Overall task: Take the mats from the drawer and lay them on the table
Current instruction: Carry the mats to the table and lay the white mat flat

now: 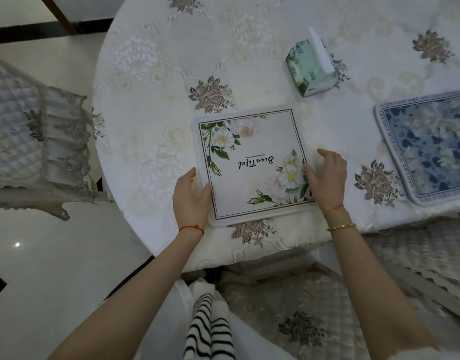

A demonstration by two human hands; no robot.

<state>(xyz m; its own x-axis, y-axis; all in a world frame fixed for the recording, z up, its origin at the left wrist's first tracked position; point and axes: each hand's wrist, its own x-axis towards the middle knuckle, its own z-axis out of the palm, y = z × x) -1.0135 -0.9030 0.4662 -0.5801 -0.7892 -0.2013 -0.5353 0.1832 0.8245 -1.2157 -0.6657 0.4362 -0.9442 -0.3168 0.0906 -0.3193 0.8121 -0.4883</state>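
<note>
A home dining area.
A round table (171, 61) is wearing an embroidered floral tablecloth (213, 93), quilted lace-trimmed chair covers (29, 131) are sitting around it, a soft pack of tissues (310, 70) is lying at the far side, and glossy pale floor tiles (55, 255) are shining on the left.

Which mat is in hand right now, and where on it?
The white floral mat, lying flat on the table: left hand at its near-left edge, right hand at its near-right edge. Nothing is lifted.
</note>
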